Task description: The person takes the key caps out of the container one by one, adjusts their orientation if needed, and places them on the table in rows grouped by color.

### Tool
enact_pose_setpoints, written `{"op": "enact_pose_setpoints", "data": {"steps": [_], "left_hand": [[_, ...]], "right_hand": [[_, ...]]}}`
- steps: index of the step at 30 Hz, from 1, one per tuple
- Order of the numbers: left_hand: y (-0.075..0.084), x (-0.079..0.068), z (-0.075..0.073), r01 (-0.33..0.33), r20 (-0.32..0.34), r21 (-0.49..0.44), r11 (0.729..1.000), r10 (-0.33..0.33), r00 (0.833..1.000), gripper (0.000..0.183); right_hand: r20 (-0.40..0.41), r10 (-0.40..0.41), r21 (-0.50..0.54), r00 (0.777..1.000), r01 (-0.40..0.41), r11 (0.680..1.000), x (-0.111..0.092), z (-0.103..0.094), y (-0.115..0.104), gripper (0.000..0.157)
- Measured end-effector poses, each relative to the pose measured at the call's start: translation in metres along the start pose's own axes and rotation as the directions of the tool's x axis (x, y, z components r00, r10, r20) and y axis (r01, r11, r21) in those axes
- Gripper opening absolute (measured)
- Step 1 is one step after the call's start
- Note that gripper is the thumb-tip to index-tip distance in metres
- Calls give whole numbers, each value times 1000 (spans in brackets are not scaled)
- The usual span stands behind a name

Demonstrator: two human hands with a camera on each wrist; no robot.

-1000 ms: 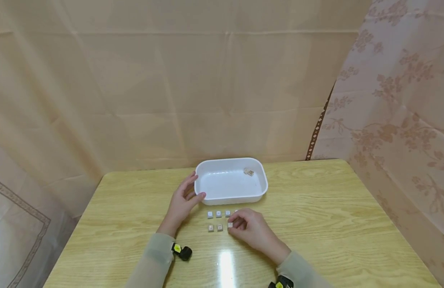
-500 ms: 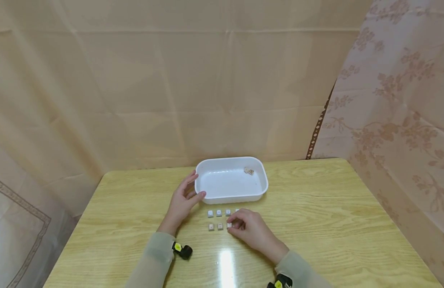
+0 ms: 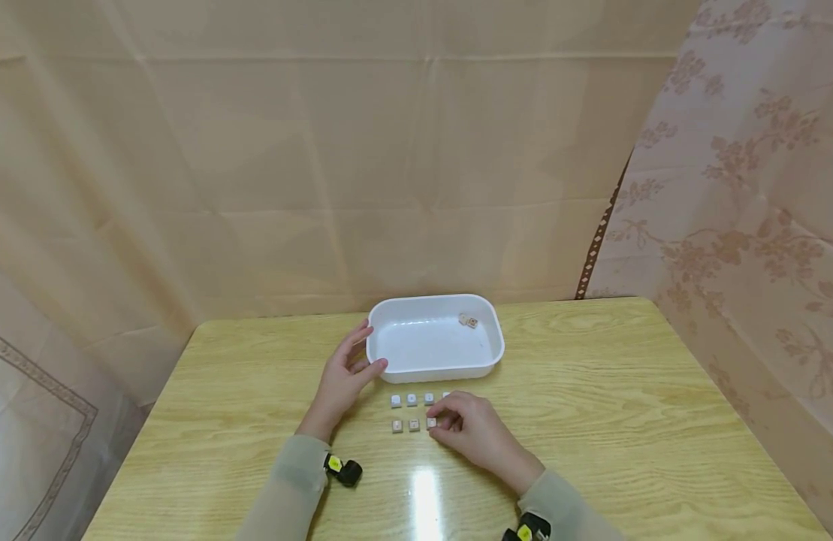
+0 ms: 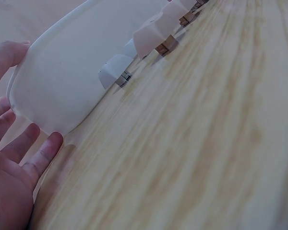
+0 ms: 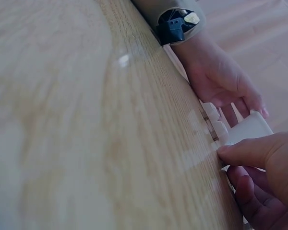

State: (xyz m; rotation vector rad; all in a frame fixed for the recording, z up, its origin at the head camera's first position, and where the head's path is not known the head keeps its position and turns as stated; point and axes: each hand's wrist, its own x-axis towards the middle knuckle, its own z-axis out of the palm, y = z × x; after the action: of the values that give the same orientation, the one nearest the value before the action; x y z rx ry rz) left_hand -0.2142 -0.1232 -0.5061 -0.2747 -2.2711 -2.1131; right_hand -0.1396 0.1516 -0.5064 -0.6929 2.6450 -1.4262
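My left hand holds the white tray at its near left corner, thumb on the rim and fingers along the outer wall. In the left wrist view, fingertips touch the tray's side low down by the table. The right hand pinches a small pale keycap between thumb and forefinger, at the right end of the nearer row. Two more keycaps sit to its left. A second row of white keycaps lies between these and the tray, its right end partly hidden by the right hand.
Inside the tray, small beige pieces lie near the far right corner. Dark brown switch stems show under the keycaps in the left wrist view. The wooden table ends at a beige curtain behind the tray.
The keycap in my right hand has shifted slightly left, nearer to its neighbour in the row. The left hand and the tray have kept their place.
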Motion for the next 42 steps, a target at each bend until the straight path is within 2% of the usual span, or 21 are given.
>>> {"op": "enact_pose_setpoints", "data": {"steps": [13,25,37,42], "left_hand": [[-2,-3,1,14,1,21,1000,-14,1000,69],[-2,-3,0,4,-5,32,999,-4,1000,70],[-2,-1,0,-6,-6,56,998,6,1000,69],[-1,-1,1,1,-4,47,999,-1,1000,69]], "right_hand": [[1,-13,10,1000,13,1000,-4,1,2,21],[36,-9,23,999,8,1000,-2,0,-1,23],[8,-1,38,1000,1,999,0,-18,-6,29],[-20,-7,47,1000,8,999,0,-30,-15,20]]}}
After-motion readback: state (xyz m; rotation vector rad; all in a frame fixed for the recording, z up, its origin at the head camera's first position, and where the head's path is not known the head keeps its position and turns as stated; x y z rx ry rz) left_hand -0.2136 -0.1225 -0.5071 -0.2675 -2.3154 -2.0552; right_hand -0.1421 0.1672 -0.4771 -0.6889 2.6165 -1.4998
